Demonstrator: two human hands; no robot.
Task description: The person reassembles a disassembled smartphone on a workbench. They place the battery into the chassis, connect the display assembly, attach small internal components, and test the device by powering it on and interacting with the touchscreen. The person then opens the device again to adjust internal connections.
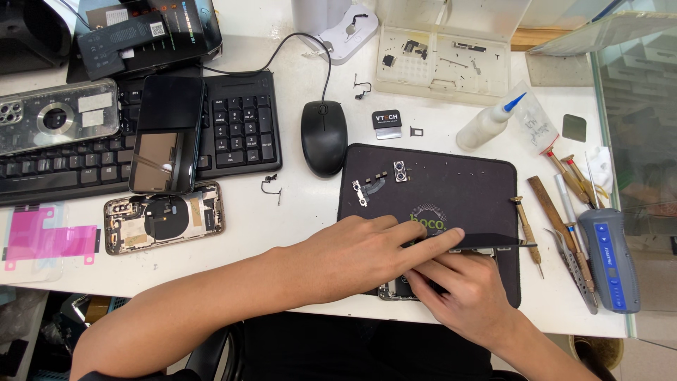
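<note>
On the black work mat (451, 183) at the table's (296, 212) near edge, both hands bear on an opened phone (395, 289), left hand (367, 247) fingers pressed flat, right hand (462, 286) fingers seemingly pinching a thin tool (518, 245), which looks best kept shallow.

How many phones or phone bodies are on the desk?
4: a cased phone and a dark-screened phone on the keyboard, an opened phone body below it, and one partly hidden under both hands.
</note>
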